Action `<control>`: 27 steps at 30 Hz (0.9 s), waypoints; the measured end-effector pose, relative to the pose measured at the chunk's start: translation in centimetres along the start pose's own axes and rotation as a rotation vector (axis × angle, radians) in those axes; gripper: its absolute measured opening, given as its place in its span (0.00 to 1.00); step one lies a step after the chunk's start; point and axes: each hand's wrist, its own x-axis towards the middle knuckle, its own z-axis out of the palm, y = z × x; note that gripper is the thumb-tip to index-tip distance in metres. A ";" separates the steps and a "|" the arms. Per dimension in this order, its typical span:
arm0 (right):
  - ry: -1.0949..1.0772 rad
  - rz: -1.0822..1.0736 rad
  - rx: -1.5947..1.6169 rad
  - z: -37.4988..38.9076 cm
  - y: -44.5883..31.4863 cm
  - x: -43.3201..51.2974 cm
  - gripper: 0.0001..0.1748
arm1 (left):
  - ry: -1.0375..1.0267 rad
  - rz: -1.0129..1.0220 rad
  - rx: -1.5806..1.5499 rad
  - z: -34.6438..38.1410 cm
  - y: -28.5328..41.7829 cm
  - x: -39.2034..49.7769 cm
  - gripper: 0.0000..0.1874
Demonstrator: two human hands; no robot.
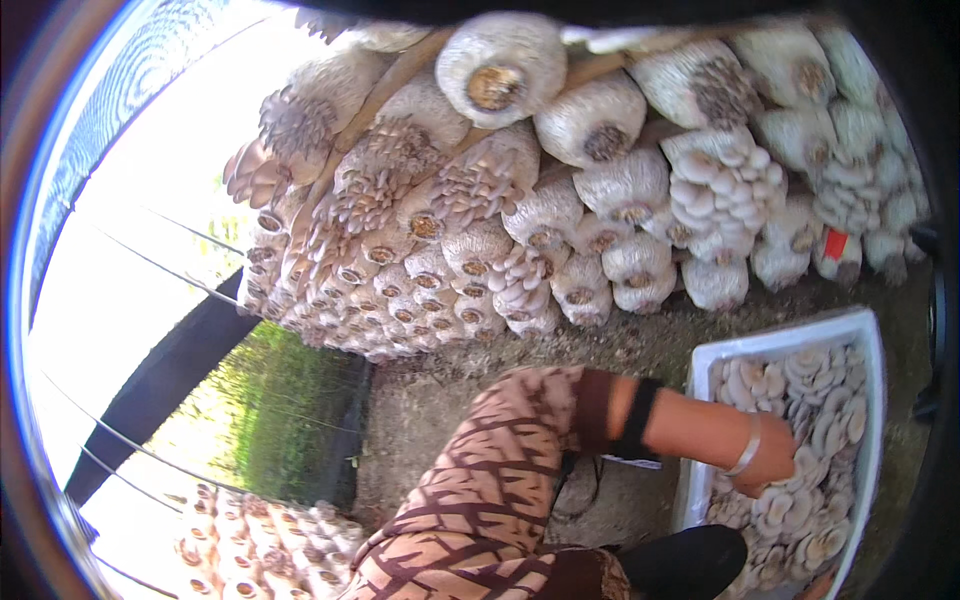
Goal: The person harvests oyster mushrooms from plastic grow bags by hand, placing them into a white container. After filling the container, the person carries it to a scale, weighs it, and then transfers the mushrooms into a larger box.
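Note:
My left hand (772, 459), with a pale bangle at the wrist, reaches down into a white plastic crate (874, 390). The crate holds many clusters of grey-white oyster mushrooms (832, 427). My fingers touch a cluster (787, 506) near the crate's middle, but their tips are hidden, so I cannot tell whether they grip it. At the bottom right, by the crate's near wall, a small skin-coloured patch looks like part of my right hand (821, 585). Most of it is out of view. My patterned sleeve (480, 480) crosses the lower middle.
A stacked wall of mushroom grow bags (622, 180) rises ahead, several bearing oyster mushroom clusters (724, 180). Wooden poles (390, 86) run between bags. Another bag stack (262, 547) stands at lower left. My dark-clad knee (686, 559) is beside the crate on the bare ground (427, 420).

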 end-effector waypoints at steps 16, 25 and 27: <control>-1.845 -0.580 0.816 -3.9 -60.7 -43.0 0.43 | 1.706 -1.037 -1.838 13.9 -20.4 -40.2 0.28; -1.385 -0.698 0.959 0.5 -66.3 -47.9 0.60 | 1.449 -0.483 -1.960 12.7 -26.3 -35.0 0.33; -1.231 -0.776 0.713 1.2 -67.5 -47.8 0.62 | 1.304 -0.287 -2.051 11.7 -26.6 -34.9 0.32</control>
